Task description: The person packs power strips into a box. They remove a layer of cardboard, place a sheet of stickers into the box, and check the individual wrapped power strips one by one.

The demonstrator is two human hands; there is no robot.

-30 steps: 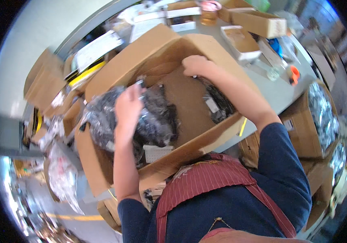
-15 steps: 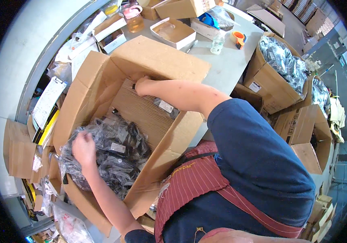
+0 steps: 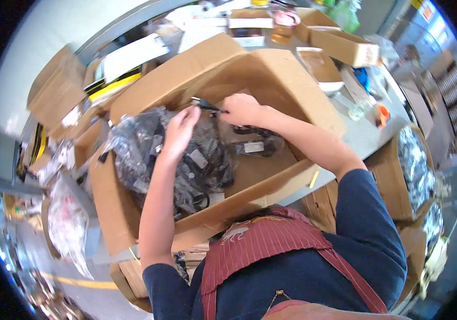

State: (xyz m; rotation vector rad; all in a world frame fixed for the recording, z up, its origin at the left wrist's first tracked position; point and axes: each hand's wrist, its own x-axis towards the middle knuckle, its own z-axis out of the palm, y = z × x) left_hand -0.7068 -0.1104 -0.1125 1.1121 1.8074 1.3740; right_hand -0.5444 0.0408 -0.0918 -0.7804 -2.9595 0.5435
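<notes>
Inside a large open carton (image 3: 164, 90), my right hand (image 3: 243, 109) is closed around a black cable whose plug (image 3: 201, 102) has a shiny metal tip and points left. My left hand (image 3: 181, 130) is raised beside that plug, fingers drawn together. Its fingertips come right up to the plug; whether they grip it is blurred. Below my left hand, a heap of black cables in clear plastic bags (image 3: 148, 154) fills the carton's left part, some bearing white labels. Another bagged cable (image 3: 255, 148) with a label lies under my right hand on the carton's bottom.
Outside the carton's far right flap, an orange tape dispenser (image 3: 382, 116) and a clear bottle (image 3: 357, 111) stand on the grey table (image 3: 346, 128). Small boxes (image 3: 346, 47) and a jug of amber liquid (image 3: 283, 26) are farther back. Cartons of bagged goods (image 3: 415, 170) stand at right.
My right hand has come from the carton's far inner edge toward the left hand, now showing a cable plug. My left hand has lifted off the bagged heap. The view has turned.
</notes>
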